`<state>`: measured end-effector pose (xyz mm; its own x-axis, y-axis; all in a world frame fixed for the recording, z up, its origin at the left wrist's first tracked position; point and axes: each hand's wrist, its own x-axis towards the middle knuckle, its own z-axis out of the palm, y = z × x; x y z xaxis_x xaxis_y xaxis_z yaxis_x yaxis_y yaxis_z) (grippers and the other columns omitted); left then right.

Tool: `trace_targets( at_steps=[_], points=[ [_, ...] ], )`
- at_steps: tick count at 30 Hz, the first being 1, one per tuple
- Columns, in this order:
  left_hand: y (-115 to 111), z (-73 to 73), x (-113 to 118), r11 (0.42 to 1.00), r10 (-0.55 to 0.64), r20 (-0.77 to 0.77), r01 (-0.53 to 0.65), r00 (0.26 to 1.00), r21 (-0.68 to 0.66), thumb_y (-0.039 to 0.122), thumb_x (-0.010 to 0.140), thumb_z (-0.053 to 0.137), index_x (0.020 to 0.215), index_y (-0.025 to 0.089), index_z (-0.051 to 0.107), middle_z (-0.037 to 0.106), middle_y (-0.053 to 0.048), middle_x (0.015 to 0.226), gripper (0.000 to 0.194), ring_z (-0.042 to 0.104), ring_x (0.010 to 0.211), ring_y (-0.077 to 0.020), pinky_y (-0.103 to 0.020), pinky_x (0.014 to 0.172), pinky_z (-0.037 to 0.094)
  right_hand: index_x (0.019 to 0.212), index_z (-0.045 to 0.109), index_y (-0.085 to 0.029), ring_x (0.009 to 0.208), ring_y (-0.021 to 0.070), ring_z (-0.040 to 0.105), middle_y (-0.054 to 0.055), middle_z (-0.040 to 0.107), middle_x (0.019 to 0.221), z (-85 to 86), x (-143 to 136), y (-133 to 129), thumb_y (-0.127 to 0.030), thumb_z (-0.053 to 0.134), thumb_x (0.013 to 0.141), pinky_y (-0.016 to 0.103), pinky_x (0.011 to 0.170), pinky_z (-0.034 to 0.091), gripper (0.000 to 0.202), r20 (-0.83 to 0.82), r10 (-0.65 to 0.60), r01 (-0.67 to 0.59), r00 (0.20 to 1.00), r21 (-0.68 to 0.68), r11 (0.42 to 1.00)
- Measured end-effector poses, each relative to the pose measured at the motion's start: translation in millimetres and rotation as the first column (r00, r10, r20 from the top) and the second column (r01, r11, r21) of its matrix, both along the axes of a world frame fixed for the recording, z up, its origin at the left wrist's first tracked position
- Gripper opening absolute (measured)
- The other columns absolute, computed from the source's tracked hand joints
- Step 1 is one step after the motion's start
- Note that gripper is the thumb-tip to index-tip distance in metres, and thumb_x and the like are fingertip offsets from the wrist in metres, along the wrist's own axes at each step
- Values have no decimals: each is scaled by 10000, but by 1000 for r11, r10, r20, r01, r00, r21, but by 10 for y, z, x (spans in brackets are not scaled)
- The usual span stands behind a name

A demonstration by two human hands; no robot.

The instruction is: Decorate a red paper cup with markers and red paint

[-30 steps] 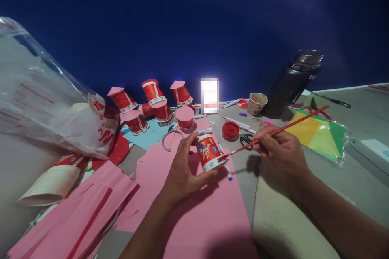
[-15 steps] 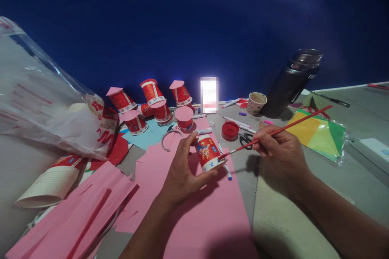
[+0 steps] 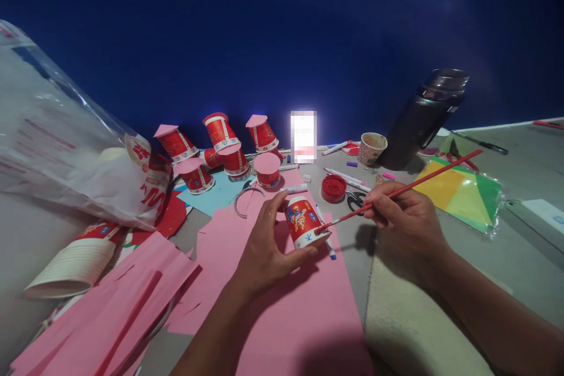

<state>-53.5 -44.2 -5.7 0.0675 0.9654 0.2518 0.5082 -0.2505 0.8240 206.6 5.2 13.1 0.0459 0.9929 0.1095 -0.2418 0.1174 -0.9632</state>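
My left hand (image 3: 271, 247) holds a red and white paper cup (image 3: 302, 218) tilted over pink paper (image 3: 282, 317), thumb at its lower rim and fingers at its left side. Blue marks show on the cup's white band. My right hand (image 3: 399, 211) grips a thin red paintbrush (image 3: 423, 179), whose tip meets the cup's right side near the rim. Between the hands and farther back is a small round tub of red paint (image 3: 333, 188), with black scissors (image 3: 355, 202) beside it.
Red cups with pink paper tops (image 3: 267, 169) stand at the back left. A plastic bag (image 3: 79, 141), stacked cups (image 3: 73, 264) and folded pink paper (image 3: 106, 311) lie left. A black flask (image 3: 418, 120), patterned cup (image 3: 372, 148) and yellow-green packet (image 3: 462, 191) are right.
The cup in my left hand has turned or shifted very slightly, and the brush tip has moved a little on it. Otherwise the view is nearly the same.
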Motion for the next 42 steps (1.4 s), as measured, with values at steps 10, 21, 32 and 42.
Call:
trace_targets(
  at_steps=[10, 21, 32, 42],
  points=[
    [6, -9, -3, 1000, -17, -4, 17, 1000, 21, 404, 765, 942, 1585, 393, 387, 560, -85, 1509, 990, 584, 1361, -327, -519, 1122, 512, 753, 752, -228, 479, 106, 550, 8, 705, 646, -16, 67, 43, -575, 933, 760, 215, 428, 434, 392, 35, 34, -36, 999, 40, 999],
    [7, 18, 4, 1000, -12, -5, 12, 1000, 5, 441, 767, 938, 1575, 380, 392, 566, -93, 1493, 977, 584, 1360, -337, -555, 1130, 506, 737, 748, -234, 503, 120, 547, 8, 689, 634, 19, 1, -8, -586, 943, 734, 225, 428, 415, 402, 53, 2, -2, 999, -4, 1000],
    [-17, 33, 1, 1000, -6, -17, 7, 1000, 9, 418, 770, 935, 1581, 373, 387, 566, -100, 1505, 980, 592, 1365, -350, -554, 1126, 520, 711, 749, -238, 508, 133, 556, 18, 680, 616, 94, -10, -15, -579, 953, 714, 234, 424, 420, 397, 46, -30, 30, 999, 13, 999],
    [5, 31, -12, 999, -36, -13, 36, 999, 13, 389, 770, 918, 1589, 372, 380, 542, -104, 1535, 980, 556, 1407, -350, -562, 1139, 493, 708, 726, -214, 494, 131, 598, 23, 681, 604, 86, 37, 40, -609, 927, 741, 224, 410, 431, 444, 104, -41, 32, 994, 81, 996]
  ],
)
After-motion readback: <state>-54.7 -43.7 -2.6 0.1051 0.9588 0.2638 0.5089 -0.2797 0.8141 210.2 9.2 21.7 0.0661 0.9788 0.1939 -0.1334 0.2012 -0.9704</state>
